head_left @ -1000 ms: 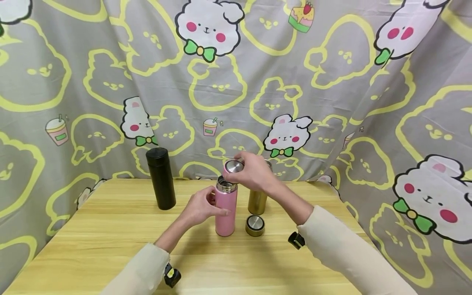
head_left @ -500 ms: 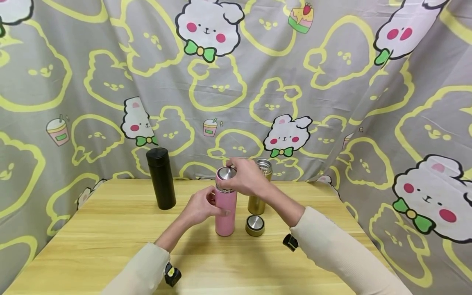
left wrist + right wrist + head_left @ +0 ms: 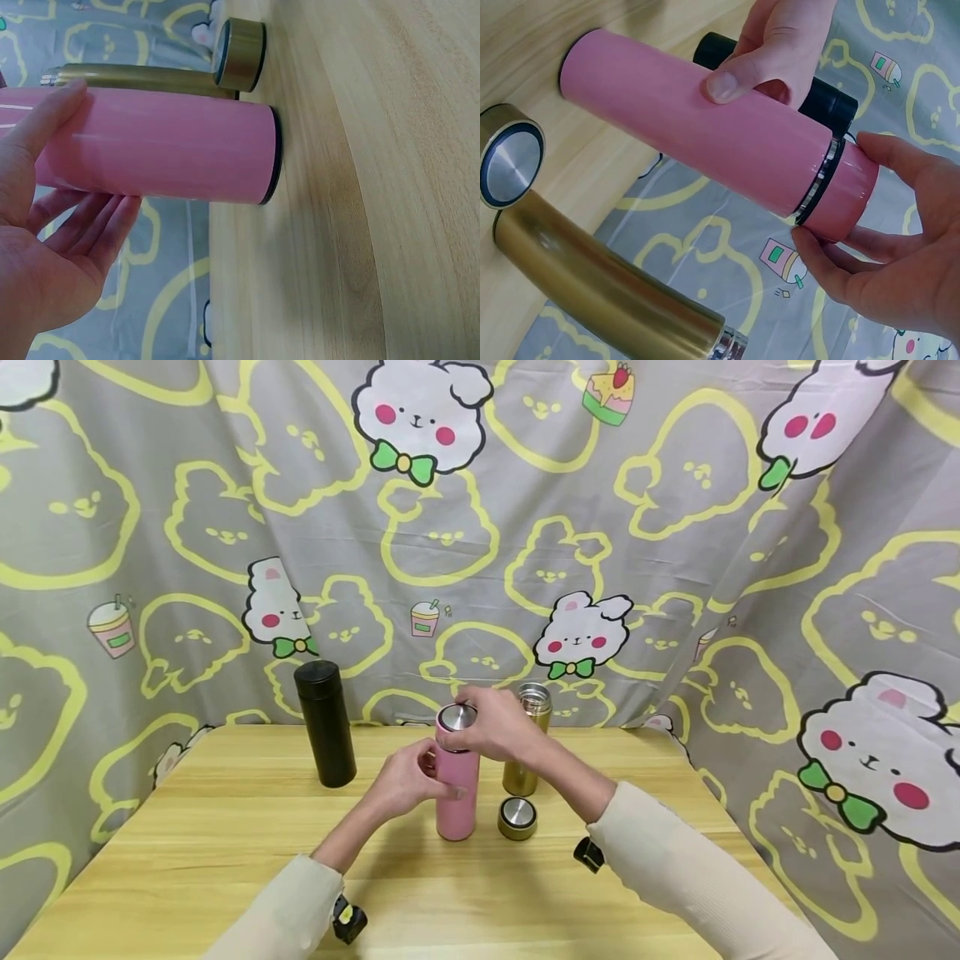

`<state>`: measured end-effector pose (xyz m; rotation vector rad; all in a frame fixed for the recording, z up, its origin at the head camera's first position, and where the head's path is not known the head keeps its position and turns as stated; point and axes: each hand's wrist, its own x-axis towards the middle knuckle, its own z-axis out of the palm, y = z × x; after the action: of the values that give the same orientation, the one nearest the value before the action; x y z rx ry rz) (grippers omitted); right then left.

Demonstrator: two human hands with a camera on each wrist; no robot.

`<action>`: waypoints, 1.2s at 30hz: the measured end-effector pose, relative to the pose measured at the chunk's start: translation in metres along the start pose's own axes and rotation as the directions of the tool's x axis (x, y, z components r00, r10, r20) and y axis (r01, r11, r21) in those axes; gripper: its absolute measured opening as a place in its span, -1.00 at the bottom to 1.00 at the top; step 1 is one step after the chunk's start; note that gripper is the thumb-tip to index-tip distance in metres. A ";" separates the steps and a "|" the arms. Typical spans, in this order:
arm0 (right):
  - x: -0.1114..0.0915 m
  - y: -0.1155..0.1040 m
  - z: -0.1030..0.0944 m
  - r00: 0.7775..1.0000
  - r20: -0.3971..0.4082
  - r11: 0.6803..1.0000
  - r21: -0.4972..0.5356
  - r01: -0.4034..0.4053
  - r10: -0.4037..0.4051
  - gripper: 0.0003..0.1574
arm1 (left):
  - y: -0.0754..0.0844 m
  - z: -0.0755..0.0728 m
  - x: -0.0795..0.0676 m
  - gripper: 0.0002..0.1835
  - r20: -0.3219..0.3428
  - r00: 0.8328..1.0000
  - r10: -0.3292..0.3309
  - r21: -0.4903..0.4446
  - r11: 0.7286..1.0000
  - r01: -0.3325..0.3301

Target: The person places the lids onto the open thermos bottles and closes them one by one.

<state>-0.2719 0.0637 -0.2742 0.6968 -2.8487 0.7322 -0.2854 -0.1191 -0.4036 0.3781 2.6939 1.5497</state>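
Note:
A pink thermos (image 3: 457, 789) stands upright on the table, its side held by my left hand (image 3: 405, 781) with the thumb across the front. My right hand (image 3: 495, 724) grips the pink lid (image 3: 457, 718) with its steel top, which sits on the thermos mouth. A thin band of bare metal shows between lid and body in the right wrist view, where thumb and fingers pinch the lid (image 3: 847, 191) from opposite sides. Behind the right hand stands a gold thermos (image 3: 520, 777) with its steel mouth uncovered. Its gold lid (image 3: 517, 818) lies on the table, right of the pink thermos.
A black thermos (image 3: 326, 727) with its lid on stands at the back left of the wooden table (image 3: 225, 843). A grey patterned curtain (image 3: 450, 560) hangs behind the table and along its sides. Small black devices are strapped at both wrists.
The right hand has lowered the pink lid from above the open mouth down onto the pink thermos. My left hand has kept its hold on the body.

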 end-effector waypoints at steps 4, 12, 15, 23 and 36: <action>0.000 -0.002 -0.007 0.997 0.065 0.999 -0.005 -0.046 0.046 -0.12 | 0.001 0.001 0.001 -0.35 0.008 1.000 0.014 -0.012 1.000 -0.013; 0.002 -0.001 -0.020 0.978 0.202 0.993 0.094 -0.072 0.052 -0.06 | 0.001 0.003 0.001 -0.34 0.012 1.000 0.026 -0.017 1.000 -0.026; 0.003 0.001 -0.020 0.974 0.224 0.993 0.104 -0.055 0.030 -0.16 | 0.001 0.003 0.001 -0.33 0.013 0.999 0.033 -0.017 0.999 -0.033; 0.003 0.003 -0.017 0.981 0.192 0.997 0.067 -0.046 0.032 -0.20 | 0.001 0.004 0.002 -0.37 0.005 0.999 0.036 0.006 0.999 -0.036; 0.002 0.000 -0.014 0.990 0.139 0.998 0.047 -0.043 0.036 -0.24 | 0.000 0.002 0.000 -0.36 0.006 1.000 0.028 0.007 1.000 -0.028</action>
<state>-0.2738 0.0701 -0.2613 0.7266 -2.9865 0.7933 -0.2853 -0.1170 -0.4047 0.4220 2.7025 1.5441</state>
